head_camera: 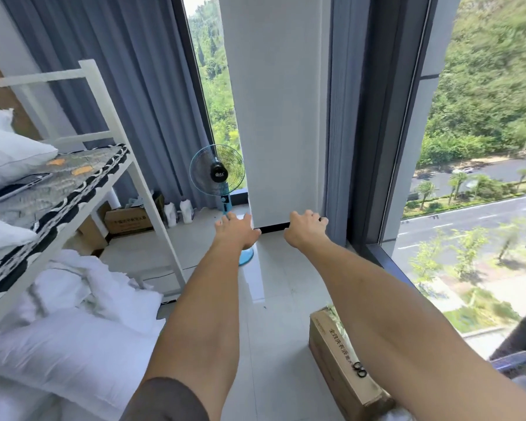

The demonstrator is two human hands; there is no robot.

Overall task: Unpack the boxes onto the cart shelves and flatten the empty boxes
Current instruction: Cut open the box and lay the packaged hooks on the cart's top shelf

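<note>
A brown cardboard box [343, 360] with printed lettering lies on the pale tiled floor [286, 284] at the lower right, directly beneath the right forearm; a small black looped item [360, 369] (it cannot be identified) rests on its top face. A second cardboard box [129, 220] stands well to the left of the first, tucked under the white metal bunk frame [110, 123] against the far wall. Neither hand touches either box. Both bare arms are stretched forward, well beyond the first box. The left hand [234, 230] is released, fingers extended and slightly spread, holding nothing. The right hand [304, 227] has its fingers curled downward near the foot of the white pillar [274, 110]; whether it grips anything cannot be told, as the fingertips are blurred. Beyond the left hand stands a blue pedestal fan [217, 171], just left of the pillar, with two white bottles [178, 211] on the floor between the fan and the second box. Grey curtains [128, 71] hang behind the bunk frame. White bedding [73, 323] lies far left of the first box, with a patterned mattress [58, 183] and white pillows [6, 153] on the upper bunk. Right of the first box, a floor-length window [483, 147] shows a road and trees below.
</note>
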